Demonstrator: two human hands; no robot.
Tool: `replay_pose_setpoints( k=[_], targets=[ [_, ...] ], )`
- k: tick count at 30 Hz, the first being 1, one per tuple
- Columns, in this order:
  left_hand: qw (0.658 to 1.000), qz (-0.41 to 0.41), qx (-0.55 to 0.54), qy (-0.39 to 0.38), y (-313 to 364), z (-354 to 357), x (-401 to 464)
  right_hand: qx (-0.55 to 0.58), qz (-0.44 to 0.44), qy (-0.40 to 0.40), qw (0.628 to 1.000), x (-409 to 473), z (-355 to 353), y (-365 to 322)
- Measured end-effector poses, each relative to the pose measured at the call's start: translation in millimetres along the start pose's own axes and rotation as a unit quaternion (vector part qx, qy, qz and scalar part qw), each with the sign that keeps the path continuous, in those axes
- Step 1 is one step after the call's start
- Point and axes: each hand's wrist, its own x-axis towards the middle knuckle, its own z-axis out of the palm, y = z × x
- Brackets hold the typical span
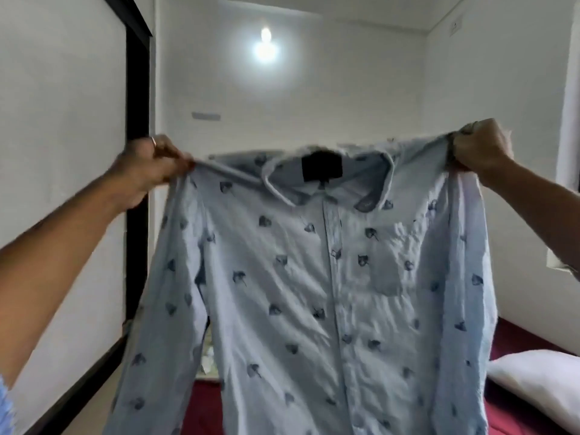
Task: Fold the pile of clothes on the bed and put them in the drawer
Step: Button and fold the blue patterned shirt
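Shirt up, spread wide betw. both hands!

Left hand [150,166] grips one shoulder, right hand [480,149] grips the other; pale blue shirt [301,293] w/ dark print hangs front-on over the red bed [518,340]. Dark neck label [320,166], text unreadable. White pillow [539,376] at right, white walls, lit bulb [265,47] ahead.

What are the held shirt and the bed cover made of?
Pale blue printed button-up shirt: looks like thin woven cotton, matte, judging by the fine creases all over; the blend is unclear. Dark red bed cover: matte cloth, with the weave too blurred to tell.
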Motion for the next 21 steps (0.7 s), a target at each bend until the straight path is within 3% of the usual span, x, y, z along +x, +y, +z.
replay_pose_setpoints(
  k=[2, 3, 5, 6, 7, 10, 11, 13, 17, 21],
  targets=[
    [0.989, 0.103, 0.001, 0.111, 23, -1, 19, 0.014, -0.045, 0.073, 0.996, -4, -1, -7],
    [0.986, 0.129, 0.039, 0.096, 32, 0, 22, 0.009, -0.056, 0.055, 0.997, -3, -2, -8],
    [0.967, 0.098, 0.227, -0.058, 39, -4, 21, -0.020, -0.045, -0.077, 0.996, 0, -9, -2],
    [0.950, 0.070, 0.289, -0.097, 40, -8, 22, -0.028, -0.025, -0.148, 0.988, 0, -13, 3],
    [0.944, 0.060, 0.311, -0.087, 42, -12, 24, -0.032, -0.013, -0.181, 0.983, 1, -15, 9],
    [0.977, 0.057, 0.203, 0.028, 51, -19, 29, -0.024, -0.037, -0.101, 0.994, 2, -12, 16],
    [0.979, 0.028, 0.201, 0.015, 54, -18, 28, -0.017, -0.036, -0.098, 0.994, 2, -13, 15],
    [0.963, -0.070, 0.244, -0.086, 60, -14, 23, 0.003, -0.009, -0.164, 0.986, 1, -22, 14],
    [0.978, -0.127, 0.138, -0.090, 67, -14, 16, 0.032, 0.003, -0.264, 0.964, -3, -49, 8],
    [0.960, -0.118, -0.018, -0.252, 76, -32, 6, 0.271, 0.020, -0.428, 0.862, -22, -87, -7]
  ],
)
